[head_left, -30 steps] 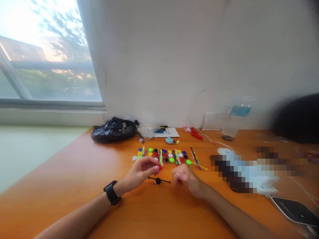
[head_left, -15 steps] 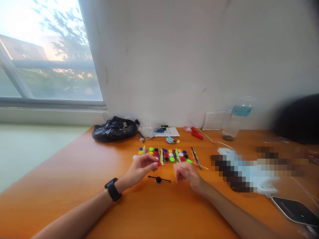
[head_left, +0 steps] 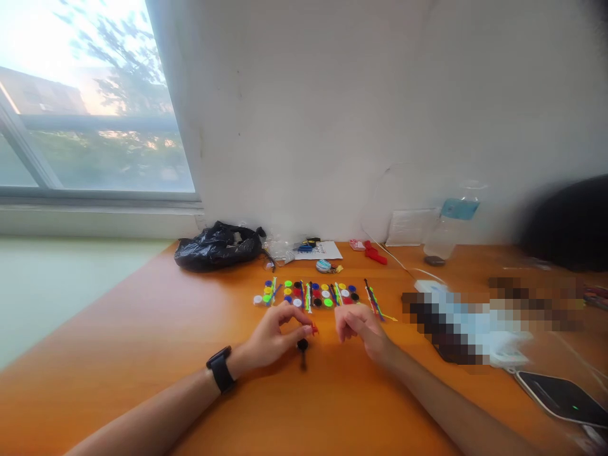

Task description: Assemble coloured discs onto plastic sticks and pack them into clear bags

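My left hand (head_left: 278, 335), with a black watch on its wrist, pinches a small red plastic piece (head_left: 314, 329) between thumb and fingertips. Just below those fingertips a black disc (head_left: 303, 344) with a black arrow-shaped pointer (head_left: 304, 361) lies on the table; the pointer is blurred and extends toward me. My right hand (head_left: 358, 329) is curled closed to the right of it, and whatever its fingers may hold is hidden. Beyond both hands lie rows of coloured discs (head_left: 328, 303) and bundles of thin coloured arrow sticks (head_left: 373, 299).
A black plastic bag (head_left: 218, 247) sits at the back left, beside a printed sheet (head_left: 325, 251). A red object (head_left: 375, 253) and a clear bottle (head_left: 444, 234) stand near the wall. At right are a white power strip (head_left: 510, 361) and a phone-like device (head_left: 560, 396).
The black pointer has turned from lying crosswise to pointing toward me. My left hand has moved right and nearer, bringing the red piece over beside the black disc. My right hand has barely shifted.
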The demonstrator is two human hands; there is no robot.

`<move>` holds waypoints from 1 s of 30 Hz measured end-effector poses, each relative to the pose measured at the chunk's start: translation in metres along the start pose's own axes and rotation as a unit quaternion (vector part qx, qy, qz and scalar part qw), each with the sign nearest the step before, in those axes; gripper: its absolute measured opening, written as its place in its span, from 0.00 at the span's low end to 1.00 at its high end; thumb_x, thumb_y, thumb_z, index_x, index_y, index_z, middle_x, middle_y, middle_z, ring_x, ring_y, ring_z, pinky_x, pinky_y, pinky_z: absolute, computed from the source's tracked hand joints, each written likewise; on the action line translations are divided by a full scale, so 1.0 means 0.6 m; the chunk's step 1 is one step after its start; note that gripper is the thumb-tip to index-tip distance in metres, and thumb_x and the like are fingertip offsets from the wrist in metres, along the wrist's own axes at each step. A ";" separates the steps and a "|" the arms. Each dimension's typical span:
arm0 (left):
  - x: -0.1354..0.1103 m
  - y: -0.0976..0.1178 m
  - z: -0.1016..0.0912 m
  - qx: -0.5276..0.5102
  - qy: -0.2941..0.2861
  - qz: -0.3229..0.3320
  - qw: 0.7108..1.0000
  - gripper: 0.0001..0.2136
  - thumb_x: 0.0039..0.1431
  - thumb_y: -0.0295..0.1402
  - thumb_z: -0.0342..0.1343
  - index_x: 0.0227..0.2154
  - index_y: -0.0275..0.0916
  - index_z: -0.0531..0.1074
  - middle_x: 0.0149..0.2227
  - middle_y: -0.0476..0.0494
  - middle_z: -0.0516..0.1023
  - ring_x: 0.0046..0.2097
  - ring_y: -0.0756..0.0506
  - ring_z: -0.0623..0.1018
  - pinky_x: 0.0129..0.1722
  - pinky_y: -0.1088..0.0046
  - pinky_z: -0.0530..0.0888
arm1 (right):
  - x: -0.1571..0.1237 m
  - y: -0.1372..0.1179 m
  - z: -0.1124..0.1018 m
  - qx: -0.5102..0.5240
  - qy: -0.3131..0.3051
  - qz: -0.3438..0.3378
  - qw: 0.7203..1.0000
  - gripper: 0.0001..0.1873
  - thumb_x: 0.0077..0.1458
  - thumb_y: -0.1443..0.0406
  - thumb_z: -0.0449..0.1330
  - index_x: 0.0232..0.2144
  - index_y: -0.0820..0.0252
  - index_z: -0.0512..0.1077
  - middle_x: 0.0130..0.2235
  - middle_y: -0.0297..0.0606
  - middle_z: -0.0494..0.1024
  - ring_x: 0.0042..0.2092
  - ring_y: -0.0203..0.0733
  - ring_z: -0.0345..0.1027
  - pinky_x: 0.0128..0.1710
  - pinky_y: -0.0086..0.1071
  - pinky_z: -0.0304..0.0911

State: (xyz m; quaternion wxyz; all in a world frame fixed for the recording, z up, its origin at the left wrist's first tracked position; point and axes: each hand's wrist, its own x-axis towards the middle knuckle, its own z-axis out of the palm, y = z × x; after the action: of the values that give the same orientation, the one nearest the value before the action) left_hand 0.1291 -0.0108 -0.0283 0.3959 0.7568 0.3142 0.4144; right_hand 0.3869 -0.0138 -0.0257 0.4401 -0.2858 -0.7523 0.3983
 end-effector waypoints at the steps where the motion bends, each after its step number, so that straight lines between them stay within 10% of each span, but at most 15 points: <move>1: 0.000 -0.001 0.000 0.000 0.002 0.000 1.000 0.12 0.64 0.43 0.64 0.37 0.38 0.81 0.41 0.40 0.84 0.44 0.42 0.81 0.48 0.67 0.74 | -0.001 0.001 0.000 -0.001 0.000 0.000 1.000 0.35 0.71 0.45 0.50 0.19 0.60 0.73 0.22 0.35 0.67 0.27 0.37 0.60 0.30 0.34 0.52; 15: 0.004 0.020 -0.016 -0.147 0.045 -0.064 0.986 0.15 0.63 0.45 0.66 0.40 0.36 0.80 0.42 0.39 0.84 0.45 0.42 0.80 0.48 0.68 0.75 | -0.004 0.001 0.000 -0.008 0.024 0.016 1.000 0.34 0.71 0.45 0.50 0.21 0.60 0.72 0.22 0.35 0.66 0.26 0.37 0.58 0.28 0.34 0.49; 30: 0.002 0.007 -0.011 -0.174 0.018 -0.064 0.982 0.14 0.63 0.44 0.67 0.41 0.36 0.81 0.41 0.40 0.83 0.42 0.45 0.80 0.45 0.71 0.75 | -0.011 -0.015 0.022 -0.103 0.025 0.022 0.994 0.14 0.70 0.55 0.57 0.52 0.55 0.70 0.28 0.28 0.62 0.29 0.36 0.56 0.29 0.30 0.54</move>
State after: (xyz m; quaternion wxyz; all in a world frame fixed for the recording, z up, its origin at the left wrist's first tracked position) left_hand 0.1244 -0.0097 -0.0219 0.5418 0.6467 0.2922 0.4504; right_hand 0.3770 -0.0281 -0.0248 0.4179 -0.3557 -0.7720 0.3208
